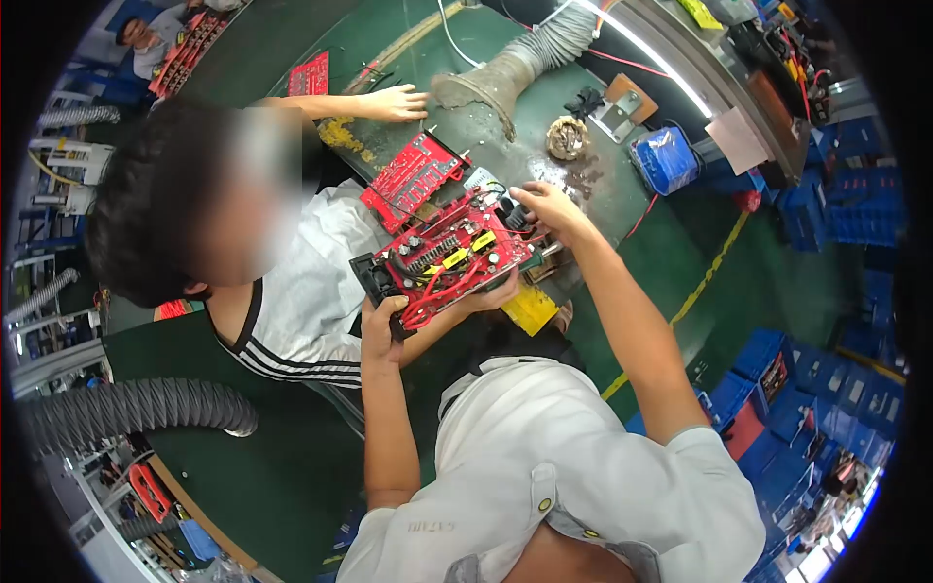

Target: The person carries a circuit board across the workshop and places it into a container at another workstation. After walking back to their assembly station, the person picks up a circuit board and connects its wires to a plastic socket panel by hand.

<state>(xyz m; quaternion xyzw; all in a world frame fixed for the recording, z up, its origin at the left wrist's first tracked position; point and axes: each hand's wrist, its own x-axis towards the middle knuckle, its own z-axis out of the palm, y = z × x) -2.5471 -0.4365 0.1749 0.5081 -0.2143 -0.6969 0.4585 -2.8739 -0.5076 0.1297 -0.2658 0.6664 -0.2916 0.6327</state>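
Note:
A red circuit board assembly [452, 248] with yellow parts, red wires and a black end piece is held up at the middle of the view. My left hand [383, 325] grips its black end at the lower left, fingers wrapped round the edge. At the assembly's upper right, my right hand [552, 209] has its fingers closed on a black part [515, 214]. A co-worker's hand [496, 291] supports the assembly from below. Behind it, a second red board [416, 180] lies on the green table.
A co-worker in a white shirt [311, 282] sits at the left, one hand [394, 103] on the table [408, 58]. Beyond are a duct hose [525, 68], a round dirty container [568, 138] and a blue box [665, 160]. A grey hose [146, 413] reaches in from the left.

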